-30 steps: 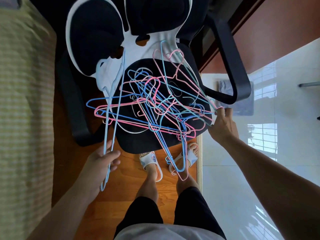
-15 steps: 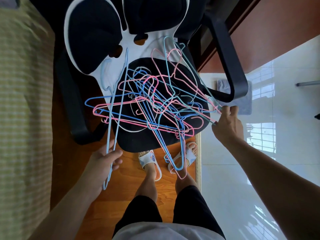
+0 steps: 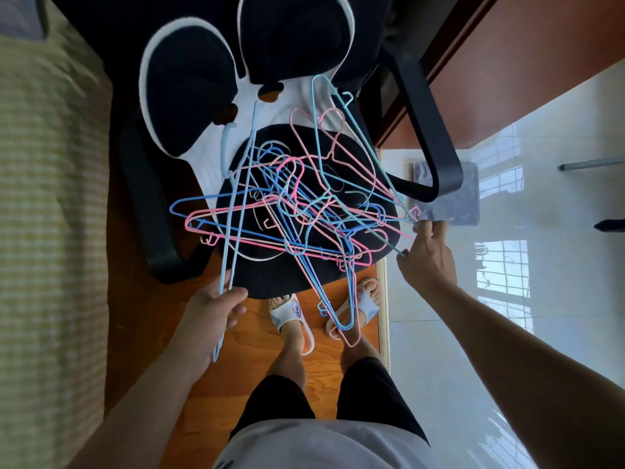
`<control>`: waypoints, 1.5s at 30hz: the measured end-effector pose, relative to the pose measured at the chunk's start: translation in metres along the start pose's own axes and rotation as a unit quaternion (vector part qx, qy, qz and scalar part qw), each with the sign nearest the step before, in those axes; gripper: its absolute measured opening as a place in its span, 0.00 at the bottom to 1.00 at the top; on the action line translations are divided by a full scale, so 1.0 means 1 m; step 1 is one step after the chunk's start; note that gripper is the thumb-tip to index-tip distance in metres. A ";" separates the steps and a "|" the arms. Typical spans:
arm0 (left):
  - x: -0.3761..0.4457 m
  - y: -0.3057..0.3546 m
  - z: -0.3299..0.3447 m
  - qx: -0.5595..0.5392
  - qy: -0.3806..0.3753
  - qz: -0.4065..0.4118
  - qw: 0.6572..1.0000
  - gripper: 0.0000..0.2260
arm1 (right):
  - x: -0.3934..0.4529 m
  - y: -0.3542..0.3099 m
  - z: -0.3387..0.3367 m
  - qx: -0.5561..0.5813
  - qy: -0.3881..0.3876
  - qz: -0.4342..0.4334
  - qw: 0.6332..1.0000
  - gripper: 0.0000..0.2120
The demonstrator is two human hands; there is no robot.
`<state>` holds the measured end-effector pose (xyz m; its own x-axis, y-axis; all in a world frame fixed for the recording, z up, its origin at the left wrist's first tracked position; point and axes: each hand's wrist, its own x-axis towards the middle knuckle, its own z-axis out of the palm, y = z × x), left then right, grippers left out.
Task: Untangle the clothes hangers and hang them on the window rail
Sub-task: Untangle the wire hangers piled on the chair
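Fingers of left hand (image 3: 211, 308) grip light-blue hanger (image 3: 236, 211); right hand (image 3: 427, 255) pinches teal hanger (image 3: 355, 137).

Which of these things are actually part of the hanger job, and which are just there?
Part of the job:
- tangled heap of pink and blue wire hangers
- long light-blue wire hanger, gripped by the left hand
- teal wire hanger, pinched by the right hand

Just there:
- black-and-white office chair under the heap
- white slippers
- grey floor mat

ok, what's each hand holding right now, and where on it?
Left hand grips a light blue wire hanger near its lower corner. Right hand pinches a teal wire hanger at its end, beside the tangle.
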<state>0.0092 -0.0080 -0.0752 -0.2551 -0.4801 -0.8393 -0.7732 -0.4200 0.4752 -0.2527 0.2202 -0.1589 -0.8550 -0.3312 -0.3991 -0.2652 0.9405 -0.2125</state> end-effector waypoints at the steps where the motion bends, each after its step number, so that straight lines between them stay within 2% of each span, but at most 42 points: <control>1: -0.003 0.003 0.001 0.003 0.001 0.008 1.000 0.24 | -0.007 -0.002 -0.001 0.008 -0.009 0.005 1.000 0.35; 5: -0.028 0.025 -0.003 -0.004 -0.031 0.049 0.998 0.27 | -0.056 -0.021 -0.027 0.052 -0.025 0.051 0.997 0.32; 10: -0.059 0.044 -0.015 -0.004 -0.098 0.068 0.993 0.28 | -0.120 -0.033 -0.046 0.142 -0.055 0.157 0.976 0.27; 12: -0.078 0.062 -0.019 0.001 -0.127 0.095 0.987 0.28 | -0.148 -0.034 -0.062 0.207 -0.038 0.192 0.959 0.26; 15: -0.102 0.093 -0.022 0.035 -0.155 0.157 0.975 0.28 | -0.176 -0.036 -0.085 0.290 0.008 0.199 0.936 0.26; 19: -0.143 0.145 -0.006 0.112 -0.148 0.267 0.946 0.22 | -0.188 -0.034 -0.154 0.454 0.112 0.177 0.866 0.21; 23: -0.187 0.189 0.036 0.113 -0.156 0.355 0.915 0.10 | -0.191 -0.016 -0.240 0.603 0.124 0.142 0.775 0.13; 25: -0.213 0.202 0.064 0.106 -0.174 0.388 0.899 0.08 | -0.202 0.001 -0.272 0.646 0.130 0.127 0.741 0.10; 28: -0.249 0.211 0.118 0.102 -0.209 0.406 0.884 0.10 | -0.237 0.040 -0.307 0.686 0.114 0.108 0.710 0.08; 30: -0.274 0.205 0.166 0.106 -0.250 0.395 0.878 0.15 | -0.274 0.087 -0.318 0.692 0.098 0.105 0.707 0.08; 32: -0.299 0.196 0.210 0.098 -0.308 0.371 0.871 0.18 | -0.308 0.134 -0.318 0.678 0.076 0.105 0.723 0.10; 35: -0.331 0.174 0.279 0.080 -0.363 0.341 0.863 0.13 | -0.349 0.213 -0.318 0.650 0.044 0.121 0.749 0.14; 39: -0.385 0.138 0.379 0.143 -0.394 0.329 0.846 0.13 | -0.400 0.324 -0.325 0.572 0.055 0.215 0.789 0.17; 40: -0.406 0.128 0.407 0.159 -0.402 0.326 0.841 0.12 | -0.417 0.353 -0.326 0.560 0.071 0.243 0.789 0.17; 42: -0.442 0.111 0.452 0.185 -0.409 0.314 0.837 0.13 | -0.444 0.401 -0.326 0.573 0.113 0.292 0.757 0.17; 45: -0.488 0.089 0.508 0.214 -0.446 0.294 0.818 0.14 | -0.478 0.462 -0.325 0.620 0.186 0.339 0.682 0.15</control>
<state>-0.2304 0.5801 0.2426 -0.8308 0.3313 -0.4473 -0.4475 0.0802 0.8907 -0.1111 0.8380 0.2233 -0.7090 0.4070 -0.5759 0.6317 0.0035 -0.7752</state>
